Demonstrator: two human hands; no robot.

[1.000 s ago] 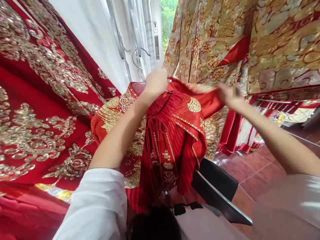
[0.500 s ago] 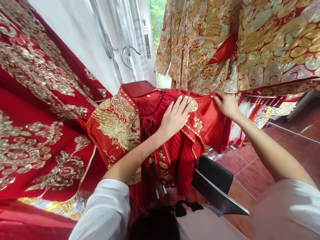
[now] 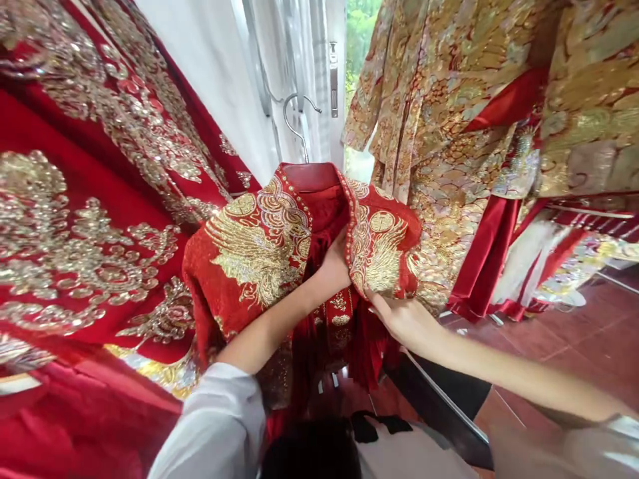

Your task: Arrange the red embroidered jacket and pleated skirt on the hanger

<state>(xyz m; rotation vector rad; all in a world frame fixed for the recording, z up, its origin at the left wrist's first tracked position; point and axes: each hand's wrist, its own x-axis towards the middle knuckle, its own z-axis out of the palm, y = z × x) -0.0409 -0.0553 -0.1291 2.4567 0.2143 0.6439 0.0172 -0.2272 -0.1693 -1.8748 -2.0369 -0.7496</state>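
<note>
Jacket (image 3: pixel 259 259) seemingly being straightened on its hanger (image 3: pixel 303 140); right hand (image 3: pixel 402 319) pinches its edge, left hand's (image 3: pixel 333 269) grip is hidden; likely needs gentle pulling.

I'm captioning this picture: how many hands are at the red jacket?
2: the left hand, fingers hidden inside the open front of the red jacket, and the right hand, at the jacket's front edge. No others show.
</note>
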